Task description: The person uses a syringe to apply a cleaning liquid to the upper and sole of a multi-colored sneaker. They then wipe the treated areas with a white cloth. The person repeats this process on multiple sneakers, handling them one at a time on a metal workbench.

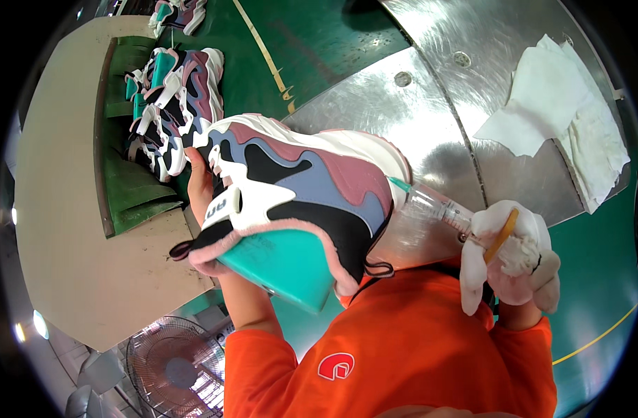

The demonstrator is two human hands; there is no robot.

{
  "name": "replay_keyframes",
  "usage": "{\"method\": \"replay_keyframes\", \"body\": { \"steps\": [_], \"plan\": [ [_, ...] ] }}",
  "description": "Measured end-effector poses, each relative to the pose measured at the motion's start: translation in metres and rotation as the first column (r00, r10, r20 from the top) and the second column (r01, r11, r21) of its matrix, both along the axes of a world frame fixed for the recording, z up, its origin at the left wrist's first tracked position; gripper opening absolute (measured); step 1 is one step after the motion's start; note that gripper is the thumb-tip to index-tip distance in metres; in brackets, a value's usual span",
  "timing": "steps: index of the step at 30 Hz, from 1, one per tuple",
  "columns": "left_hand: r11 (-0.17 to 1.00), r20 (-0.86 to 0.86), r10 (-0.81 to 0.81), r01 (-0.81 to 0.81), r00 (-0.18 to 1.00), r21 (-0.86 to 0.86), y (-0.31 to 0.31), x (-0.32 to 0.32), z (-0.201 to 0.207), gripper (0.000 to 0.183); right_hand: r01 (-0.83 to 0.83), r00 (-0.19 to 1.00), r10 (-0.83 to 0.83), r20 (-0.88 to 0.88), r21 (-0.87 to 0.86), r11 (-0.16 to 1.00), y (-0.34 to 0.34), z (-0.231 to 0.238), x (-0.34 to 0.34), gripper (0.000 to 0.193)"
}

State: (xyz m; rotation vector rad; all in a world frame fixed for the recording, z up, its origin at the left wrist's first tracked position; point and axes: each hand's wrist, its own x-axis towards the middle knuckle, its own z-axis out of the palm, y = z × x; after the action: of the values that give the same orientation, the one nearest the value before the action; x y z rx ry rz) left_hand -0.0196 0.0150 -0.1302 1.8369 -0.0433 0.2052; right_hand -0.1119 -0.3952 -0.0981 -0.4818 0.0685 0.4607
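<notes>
A sneaker [319, 171] in black, mauve, blue and white is held up tilted in front of me, a teal shoe last [284, 265] filling its opening. My left hand [199, 184] grips it from the far left side, most of its fingers hidden behind the shoe. In my right hand [517, 272], which wears a white glove, is a clear syringe [434, 207] with a teal tip. That tip meets the edge of the sole near the heel. A thin yellow-orange stick [501, 235] also lies across the gloved fingers.
Several similar sneakers [206, 87] stand by a green tray [134, 202] on a beige board [58, 181] at left. White cloths [559, 104] lie on the metal table [430, 118] at right. A fan [176, 369] stands at lower left, and a yellow line [263, 49] marks the green floor.
</notes>
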Motion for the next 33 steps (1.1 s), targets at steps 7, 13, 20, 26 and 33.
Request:
{"method": "replay_keyframes", "body": {
  "steps": [7,13,20,26,33],
  "plan": [
    [0.758,0.194,-0.279,0.092,0.94,0.646,0.049,0.009,0.004,0.03,-0.015,0.999,0.005,0.033,0.32,0.947,-0.002,-0.03,0.002,0.079],
    [0.97,0.127,-0.042,0.009,0.991,0.245,-0.024,0.003,0.022,0.015,0.036,0.991,-0.066,0.112,0.25,0.968,0.005,-0.04,0.003,0.072],
    [0.917,-0.691,0.192,-0.378,0.697,-0.127,-0.01,-0.081,0.032,0.048,0.132,0.946,-0.186,0.267,0.207,0.969,0.019,-0.047,0.002,0.065],
    [0.891,-0.765,0.171,-0.428,0.622,-0.149,-0.057,-0.128,0.053,0.058,0.245,0.828,-0.351,0.438,0.28,0.928,0.035,-0.057,-0.008,0.061],
    [0.883,-0.772,0.137,-0.43,0.621,-0.189,-0.063,-0.148,0.055,0.052,0.237,0.792,-0.381,0.476,0.335,0.912,0.044,-0.059,-0.006,0.064]
  ]
}}
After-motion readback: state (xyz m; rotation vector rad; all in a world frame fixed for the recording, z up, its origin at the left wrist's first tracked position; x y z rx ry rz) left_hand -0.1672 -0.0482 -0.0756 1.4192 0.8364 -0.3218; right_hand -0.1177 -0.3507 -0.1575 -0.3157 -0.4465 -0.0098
